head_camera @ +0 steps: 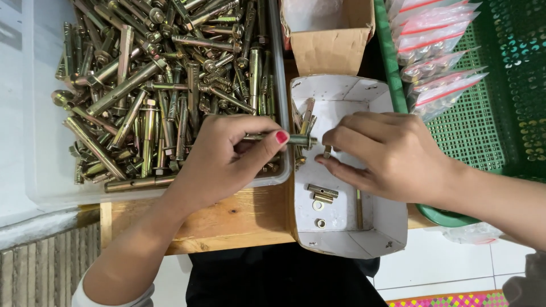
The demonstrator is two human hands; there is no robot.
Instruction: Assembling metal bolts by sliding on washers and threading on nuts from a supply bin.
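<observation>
Here, beside the clear bin [40,170] heaped with brass-coloured bolts, the left hand [227,159] pinches an anchor bolt [284,138] lying crosswise, its free end pointing toward the right hand [387,156], whose fingertips close on a small nut [327,151] just beyond it, over the white box [392,227].

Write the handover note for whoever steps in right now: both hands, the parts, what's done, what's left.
Left hand: pinches an anchor bolt level over the edge of the clear tray heaped with brass-coloured bolts.
Right hand: fingertips hold a small nut just beside the bolt's threaded end.
White cardboard box: a few sleeves, washers and bolts lie inside.
Done: sealed bags of parts are stacked in the green basket.
Left: nut not yet on this bolt; the tray holds many more.
</observation>
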